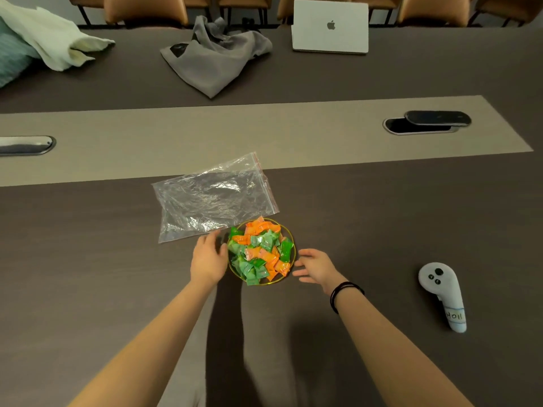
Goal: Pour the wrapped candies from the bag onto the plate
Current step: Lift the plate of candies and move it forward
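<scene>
A small clear plate with a gold rim sits on the dark table, heaped with green and orange wrapped candies. The clear zip bag with a red seal strip lies flat and looks empty just behind and left of the plate. My left hand rests at the plate's left edge, fingers apart, touching the bag's near corner. Just right of the plate, my right hand hovers with spread fingers and holds nothing.
A white controller-shaped plush lies to the right. Farther back are a grey cloth, a closed laptop, white fabric, two cable ports in the table's light strip, and chairs.
</scene>
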A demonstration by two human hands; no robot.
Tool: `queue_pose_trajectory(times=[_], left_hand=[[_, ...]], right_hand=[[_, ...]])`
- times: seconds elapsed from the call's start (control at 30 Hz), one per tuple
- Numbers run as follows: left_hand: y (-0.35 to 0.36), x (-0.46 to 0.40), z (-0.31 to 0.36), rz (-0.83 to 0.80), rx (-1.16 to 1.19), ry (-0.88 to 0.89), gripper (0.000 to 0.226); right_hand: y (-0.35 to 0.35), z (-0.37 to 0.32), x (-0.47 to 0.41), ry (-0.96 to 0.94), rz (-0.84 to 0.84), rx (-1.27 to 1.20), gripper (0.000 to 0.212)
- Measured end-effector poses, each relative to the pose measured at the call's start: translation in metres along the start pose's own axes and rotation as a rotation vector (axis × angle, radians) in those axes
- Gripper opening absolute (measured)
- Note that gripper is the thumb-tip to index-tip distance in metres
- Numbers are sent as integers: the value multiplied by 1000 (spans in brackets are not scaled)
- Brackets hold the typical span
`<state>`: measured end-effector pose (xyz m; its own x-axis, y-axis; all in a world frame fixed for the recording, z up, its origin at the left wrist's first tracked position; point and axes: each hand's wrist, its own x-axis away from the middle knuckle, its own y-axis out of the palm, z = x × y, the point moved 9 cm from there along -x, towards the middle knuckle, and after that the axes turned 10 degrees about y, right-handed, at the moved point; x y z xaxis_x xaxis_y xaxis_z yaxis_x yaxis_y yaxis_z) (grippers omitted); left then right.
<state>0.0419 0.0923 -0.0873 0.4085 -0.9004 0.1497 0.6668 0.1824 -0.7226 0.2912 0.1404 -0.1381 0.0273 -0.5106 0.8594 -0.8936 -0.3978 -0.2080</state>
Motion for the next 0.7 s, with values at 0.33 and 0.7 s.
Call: queue_pose_trajectory(times=[0.33,0.7], left_hand=[[35,2,-20,-103,410,-298,36],[56,8,36,-68,507,-225,33]], right_hand=[[-1,-10,-15,-122,36,-2,39],[-61,-19,0,-161,82,-39,41]])
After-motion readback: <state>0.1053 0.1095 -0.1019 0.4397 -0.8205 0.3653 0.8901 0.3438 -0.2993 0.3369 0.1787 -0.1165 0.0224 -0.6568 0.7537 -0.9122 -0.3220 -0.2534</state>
